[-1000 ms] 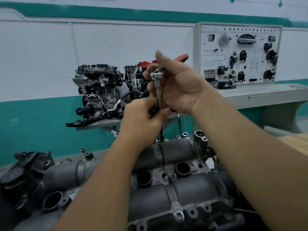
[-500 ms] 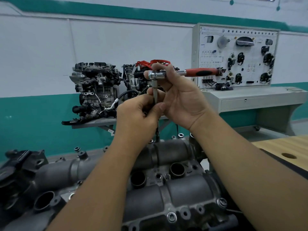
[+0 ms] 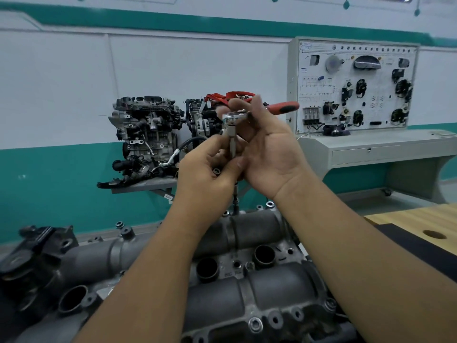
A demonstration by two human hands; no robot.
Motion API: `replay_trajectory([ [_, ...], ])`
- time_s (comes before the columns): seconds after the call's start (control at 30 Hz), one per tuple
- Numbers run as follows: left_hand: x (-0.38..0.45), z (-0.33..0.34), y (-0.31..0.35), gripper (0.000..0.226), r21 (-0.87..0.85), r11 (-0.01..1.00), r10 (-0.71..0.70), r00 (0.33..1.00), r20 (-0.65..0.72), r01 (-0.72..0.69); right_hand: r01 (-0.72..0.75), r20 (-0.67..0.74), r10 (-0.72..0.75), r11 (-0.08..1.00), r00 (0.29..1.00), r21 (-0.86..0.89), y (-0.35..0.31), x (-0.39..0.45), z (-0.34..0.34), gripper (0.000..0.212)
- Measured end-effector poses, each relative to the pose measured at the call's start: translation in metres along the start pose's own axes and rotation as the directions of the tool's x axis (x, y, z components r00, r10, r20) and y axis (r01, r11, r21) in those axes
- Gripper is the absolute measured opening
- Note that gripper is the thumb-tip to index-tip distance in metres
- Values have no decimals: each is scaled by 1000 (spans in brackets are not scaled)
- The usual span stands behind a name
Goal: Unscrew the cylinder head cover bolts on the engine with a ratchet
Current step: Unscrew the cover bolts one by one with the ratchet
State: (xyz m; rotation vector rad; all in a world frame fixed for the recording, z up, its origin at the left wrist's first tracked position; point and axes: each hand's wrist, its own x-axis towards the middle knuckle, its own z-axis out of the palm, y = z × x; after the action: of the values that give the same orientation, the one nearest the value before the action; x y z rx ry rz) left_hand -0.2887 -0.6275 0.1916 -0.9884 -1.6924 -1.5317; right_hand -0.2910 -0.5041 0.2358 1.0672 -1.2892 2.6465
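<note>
A grey cylinder head cover (image 3: 259,288) fills the foreground, with bolts along its edges, one (image 3: 255,324) at the near rim. A ratchet (image 3: 233,117) with a red handle (image 3: 284,107) stands on a long extension bar (image 3: 232,147) that drops to the cover's far edge near a bolt (image 3: 236,206). My left hand (image 3: 210,174) pinches the extension bar midway. At the top, my right hand (image 3: 267,149) holds the ratchet head with its fingers, palm toward me. The handle points right and slightly away.
Two display engines (image 3: 148,137) sit on a wall shelf behind. A grey console with a training panel (image 3: 356,87) stands at the right. A wooden table (image 3: 420,224) with a round hole lies at the right edge.
The ratchet handle swung from pointing away out to the right, then partly back. Both hands stayed on the tool while the view shifted a little.
</note>
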Motion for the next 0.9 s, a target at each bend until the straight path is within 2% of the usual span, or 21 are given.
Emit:
replay_trajectory([
  [0.07,-1,0,-1,19,-15,1000,2,1000,-1,-2,44,-23,-44,999,999,9,0,-1,2,16],
  [0.13,-1,0,-2,14,-16,1000,17,999,-26,-18,118,31,-117,993,993,-29,1,-4,3,7],
  [0.23,-2,1,-2,14,6,999,35,998,-60,-35,96,105,-90,994,990,-46,3,-5,4,11],
  [0.37,-2,3,-1,13,-52,999,0,999,-34,-2,-30,-36,31,999,999,17,1,-2,3,30],
  [0.43,-1,3,-2,13,-53,999,-3,999,-32,1,-8,-57,8,1000,998,6,2,-1,1,20],
  [0.5,-1,2,-3,10,-43,999,0,999,-49,-2,40,-12,-40,999,999,9,3,-2,-2,11],
  [0.6,-1,2,-1,10,-30,1000,6,998,-59,-8,37,58,-38,999,998,10,2,-2,-5,12],
  [0.73,0,2,-2,9,-39,999,-5,1000,-23,5,-43,-23,42,998,999,-42,1,-1,-9,22],
  [0.83,0,3,-5,11,-28,1000,7,1000,-23,-8,31,0,-31,995,1000,-97,1,-1,-14,13],
  [0.9,-1,3,-5,10,9,1000,24,998,-65,-24,68,58,-63,994,996,-82,0,-3,-16,16],
])
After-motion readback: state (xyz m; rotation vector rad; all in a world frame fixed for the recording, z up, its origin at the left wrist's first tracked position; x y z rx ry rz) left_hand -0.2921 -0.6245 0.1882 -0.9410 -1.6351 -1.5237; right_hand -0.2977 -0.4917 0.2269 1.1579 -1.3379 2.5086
